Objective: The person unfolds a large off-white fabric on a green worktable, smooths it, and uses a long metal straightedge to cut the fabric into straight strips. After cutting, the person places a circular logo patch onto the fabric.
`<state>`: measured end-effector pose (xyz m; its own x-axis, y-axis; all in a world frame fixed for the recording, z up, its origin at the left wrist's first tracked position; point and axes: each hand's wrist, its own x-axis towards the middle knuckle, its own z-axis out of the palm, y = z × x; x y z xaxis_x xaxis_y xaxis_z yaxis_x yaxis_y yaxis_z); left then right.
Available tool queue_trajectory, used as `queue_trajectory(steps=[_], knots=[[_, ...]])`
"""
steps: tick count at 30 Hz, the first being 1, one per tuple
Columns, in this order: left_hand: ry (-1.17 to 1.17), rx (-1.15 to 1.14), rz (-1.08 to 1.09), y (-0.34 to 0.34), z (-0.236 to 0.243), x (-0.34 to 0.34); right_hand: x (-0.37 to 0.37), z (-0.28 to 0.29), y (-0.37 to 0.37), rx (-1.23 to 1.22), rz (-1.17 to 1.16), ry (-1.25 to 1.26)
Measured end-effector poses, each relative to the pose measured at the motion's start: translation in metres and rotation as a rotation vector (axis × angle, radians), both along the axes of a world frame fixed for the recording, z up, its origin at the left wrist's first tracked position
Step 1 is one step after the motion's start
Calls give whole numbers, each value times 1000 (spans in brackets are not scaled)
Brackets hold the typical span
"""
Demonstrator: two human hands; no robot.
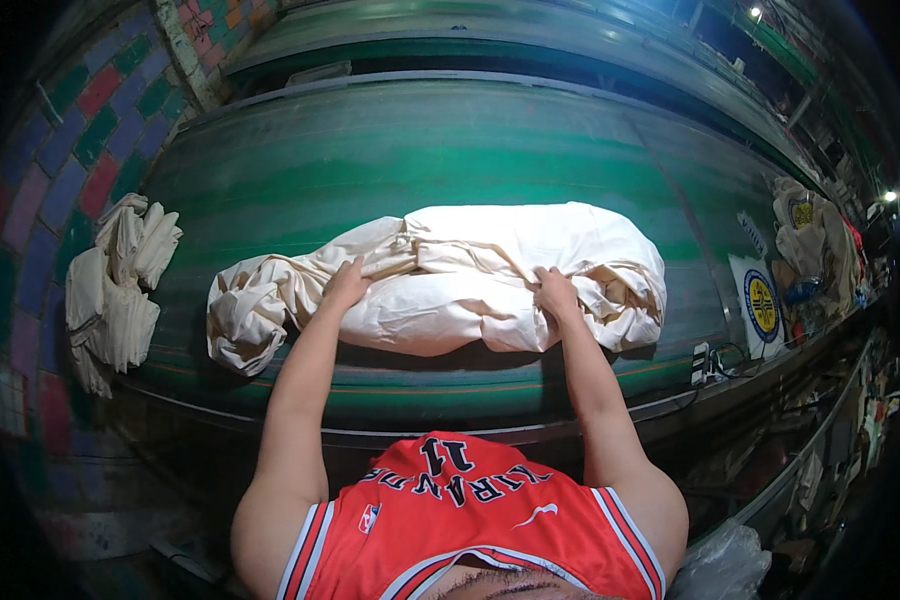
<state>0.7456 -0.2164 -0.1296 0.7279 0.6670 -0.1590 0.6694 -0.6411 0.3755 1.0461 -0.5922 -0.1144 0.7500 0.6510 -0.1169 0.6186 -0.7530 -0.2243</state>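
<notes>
1. Head view, looking down: a long, rumpled bundle of cream cloth (pixel 450 315) lies across the middle of a green table (pixel 320 190).
2. The left hand (pixel 347 285) grasps folds left of the bundle's middle; some fingertips are lost in the cloth.
3. The right hand (pixel 556 292) grips the cloth toward its right end, fingers curled into it.
4. At the table's left edge sits a folded pile of pale fabric (pixel 115 285); near the right edge, a white sheet (pixel 760 308) bears a round blue-and-yellow emblem.
</notes>
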Motion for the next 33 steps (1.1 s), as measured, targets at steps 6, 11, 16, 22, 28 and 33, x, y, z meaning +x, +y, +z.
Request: queue_trajectory(steps=[6, 11, 16, 22, 28, 33], knots=[[-167, 252, 185, 68, 28, -68, 52, 19, -64, 99, -342, -2], [-197, 266, 259, 59, 54, -65, 64, 47, -64, -312, -217, 44], [-615, 311, 182, 52, 105, -23, 48, 47, -3, 152, 27, -161], [-637, 75, 6, 49, 158, -39, 5, -6, 41, 213, 124, 9], [-292, 157, 156, 59, 129, -102, 45, -17, 23, 837, -403, -210], [240, -147, 44, 63, 129, -145, 94, 13, -38, 747, -568, -383]])
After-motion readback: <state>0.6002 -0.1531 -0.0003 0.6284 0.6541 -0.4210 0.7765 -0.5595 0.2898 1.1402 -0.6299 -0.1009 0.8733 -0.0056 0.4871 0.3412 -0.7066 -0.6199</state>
